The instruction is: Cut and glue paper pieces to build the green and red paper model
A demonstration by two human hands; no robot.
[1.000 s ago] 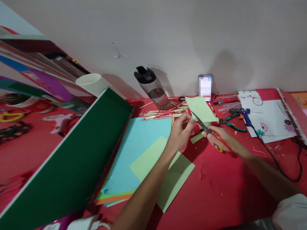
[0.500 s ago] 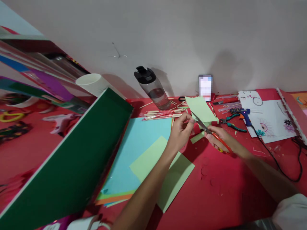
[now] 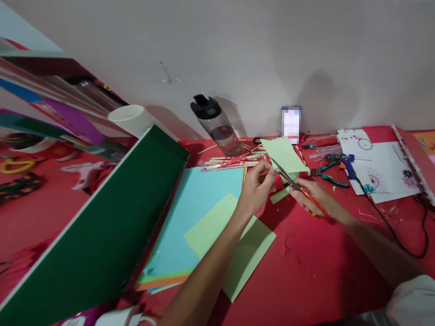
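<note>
My right hand [image 3: 307,194] grips a pair of scissors [image 3: 288,180] by the orange-red handle, blades pointing up and left. Close by, my left hand [image 3: 256,183] is closed in a pinch near the blades, on what looks like a small piece of green paper [image 3: 277,169]; most of it is hidden by the fingers. Just behind the blades lies a pale green sheet [image 3: 284,151]. Another light green sheet [image 3: 253,258] is under my left forearm, and a narrow green strip [image 3: 280,195] lies between the hands.
A green board [image 3: 102,217] stands slanted at left, beside stacked blue paper [image 3: 173,217]. Behind are wooden sticks [image 3: 233,162], a water bottle [image 3: 219,129] and a phone [image 3: 291,124]. Pliers [image 3: 331,174] and a corded blue glue gun [image 3: 348,165] lie at right.
The scissor blades look slightly closer together and the pale green sheet behind them has shifted a little left. Both hands stay in nearly the same place.
</note>
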